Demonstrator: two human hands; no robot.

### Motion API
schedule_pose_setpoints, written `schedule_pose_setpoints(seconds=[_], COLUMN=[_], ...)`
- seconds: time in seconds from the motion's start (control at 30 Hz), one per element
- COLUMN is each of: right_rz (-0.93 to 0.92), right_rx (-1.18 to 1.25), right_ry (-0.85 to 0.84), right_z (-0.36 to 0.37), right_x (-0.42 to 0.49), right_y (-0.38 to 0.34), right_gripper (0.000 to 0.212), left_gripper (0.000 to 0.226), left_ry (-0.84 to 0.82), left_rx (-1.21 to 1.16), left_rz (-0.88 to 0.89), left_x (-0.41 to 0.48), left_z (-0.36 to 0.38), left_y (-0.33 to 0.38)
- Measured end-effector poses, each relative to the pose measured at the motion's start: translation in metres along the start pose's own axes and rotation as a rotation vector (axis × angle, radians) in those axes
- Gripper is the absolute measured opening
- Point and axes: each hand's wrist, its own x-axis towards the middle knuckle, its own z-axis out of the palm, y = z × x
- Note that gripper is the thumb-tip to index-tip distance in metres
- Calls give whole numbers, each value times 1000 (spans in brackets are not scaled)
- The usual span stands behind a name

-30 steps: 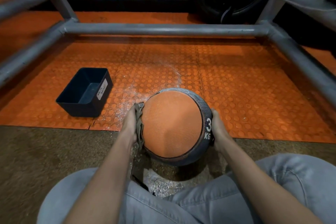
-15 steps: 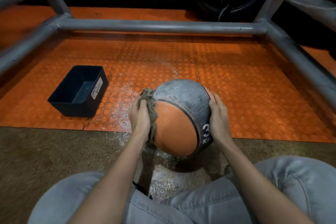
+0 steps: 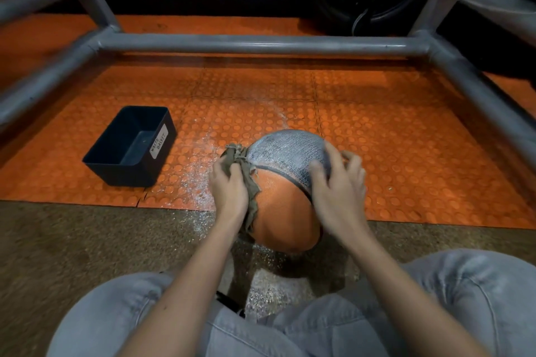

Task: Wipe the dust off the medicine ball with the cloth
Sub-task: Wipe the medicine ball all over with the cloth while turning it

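1. Medicine ball (image 3: 278,206): orange, with a grey textured band turned up and away and dusted white. It sits between both hands, the left hand (image 3: 229,191) at its left side and the right hand (image 3: 336,191) spread over its upper right.
2. Cloth (image 3: 249,182): olive-brown, frayed and crumpled. The left hand grips it against the ball, with one end bunched above the fingers and the other hanging beside the wrist.

Cloth (image 3: 251,182) against medicine ball (image 3: 280,211)
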Motion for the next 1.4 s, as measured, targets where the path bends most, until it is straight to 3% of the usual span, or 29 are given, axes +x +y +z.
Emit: schedule_pose_setpoints(seconds=[0.07, 0.23, 0.33, 0.43, 0.57, 0.67, 0.83, 0.93, 1.0, 1.13, 1.27, 1.33, 1.4], right_rz=[-16, -33, -51, -75, -49, -90, -159, -203, -178, -107, -163, -170, -176], right_rx=[-82, -155, 3, 85, 57, 102, 90, 47, -65, -147, -115, -89, -99], right_ry=[-61, 2, -161, -354, -208, -172, -85, -100, -145, -221, -209, -207, -199], right_z=[12, 10, -21, -42, -34, -30, -22, -21, -22, -20, -22, -23, -23], right_x=[-16, 1, 48, 81, 89, 83, 69, 61, 62, 74, 77, 76, 73], right_y=[-10, 15, 34, 37, 38, 39, 32, 28, 24, 20, 23, 24, 22], right_gripper=[58, 78, 47, 38, 33, 29, 28, 29, 31, 36, 34, 32, 32], left_gripper=[31, 33, 35, 36, 35, 36, 28, 29, 30, 44, 33, 31, 26], left_ry=[-55, -148, -217, -268, -322, -274, -189, -249, -272, -338, -274, -258, -256], left_rx=[61, 151, 250, 356, 377, 315, 176, 161, 150, 278, 295, 329, 286], left_rz=[24, 242, 423, 675, 894, 824, 347, 160, 239, 678, 852, 831, 632], left_x=[-3, -16, -33, -47, -53, -53, 1, 19, 9, -40, -46, -28, -3], left_z=[0, 4, 10, 15, 26, 30, 25, 22, 23, 25, 26, 29, 35], left_y=[5, 6, 6, 7, 3, 7, 19, 22, 24, 24, 18, 24, 37])
